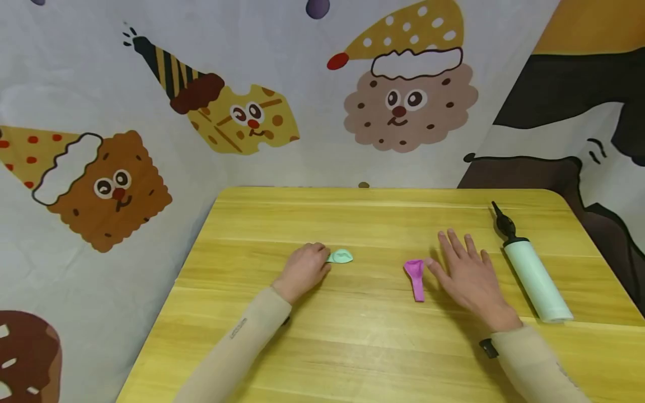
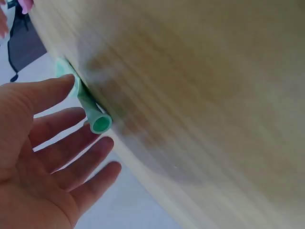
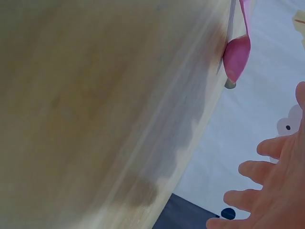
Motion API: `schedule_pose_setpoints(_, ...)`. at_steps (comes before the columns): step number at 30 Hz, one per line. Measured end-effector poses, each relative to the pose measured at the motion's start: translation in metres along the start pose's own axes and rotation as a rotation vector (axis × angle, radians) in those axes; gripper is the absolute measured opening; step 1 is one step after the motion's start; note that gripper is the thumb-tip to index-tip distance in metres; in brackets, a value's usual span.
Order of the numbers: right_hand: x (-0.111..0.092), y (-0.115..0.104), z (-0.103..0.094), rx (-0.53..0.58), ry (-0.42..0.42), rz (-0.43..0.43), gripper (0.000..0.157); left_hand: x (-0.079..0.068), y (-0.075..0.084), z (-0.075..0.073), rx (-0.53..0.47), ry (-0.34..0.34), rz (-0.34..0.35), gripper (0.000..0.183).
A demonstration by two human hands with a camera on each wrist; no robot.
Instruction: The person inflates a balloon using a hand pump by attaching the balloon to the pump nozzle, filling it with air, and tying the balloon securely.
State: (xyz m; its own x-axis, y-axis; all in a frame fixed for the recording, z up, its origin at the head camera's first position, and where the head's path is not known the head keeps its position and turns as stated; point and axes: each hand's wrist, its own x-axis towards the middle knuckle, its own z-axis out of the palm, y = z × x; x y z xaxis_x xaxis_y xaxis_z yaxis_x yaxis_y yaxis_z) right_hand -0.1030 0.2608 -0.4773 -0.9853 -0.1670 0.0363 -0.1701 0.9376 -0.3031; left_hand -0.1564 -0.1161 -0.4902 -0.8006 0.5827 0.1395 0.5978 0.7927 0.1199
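Note:
A deflated mint green balloon [image 1: 341, 256] lies on the yellow wood table [image 1: 363, 347], its neck partly hidden by my left hand [image 1: 304, 268]. In the left wrist view the thumb lies over the balloon's body and fingertips meet its neck [image 2: 90, 109], so the hand pinches it, the open mouth facing the camera. My right hand [image 1: 471, 277] is spread palm down with nothing in it, its thumb tip close beside a deflated pink balloon [image 1: 416, 280]. That pink balloon [image 3: 237, 57] also shows in the right wrist view, apart from the fingers.
A hand balloon pump [image 1: 536, 280] with a pale green barrel and black nozzle lies to the right of my right hand. Behind the table hangs a white cloth [image 1: 322, 162] printed with cartoon biscuits and cheese in party hats.

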Motion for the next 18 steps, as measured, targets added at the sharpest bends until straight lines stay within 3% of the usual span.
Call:
schedule_pose_setpoints(6, -0.002, -0.002, 0.003, 0.002, 0.02, -0.01, 0.078, 0.009, 0.007, 0.002, 0.11, -0.006, 0.049, 0.003)
schedule_pose_setpoints(10, -0.003, -0.001, 0.003, 0.008, 0.03, -0.009, 0.077, 0.014, 0.007, 0.003, 0.204, -0.011, 0.072, 0.01)
schedule_pose_setpoints(14, -0.004, -0.001, 0.002, 0.022, 0.031, -0.007, 0.078, 0.02, 0.002, -0.002, 0.065, -0.047, -0.039, 0.011)
schedule_pose_setpoints(18, -0.005, 0.002, -0.003, 0.036, 0.028, -0.001, 0.078, 0.024, -0.007, -0.012, -0.249, -0.09, -0.192, 0.012)
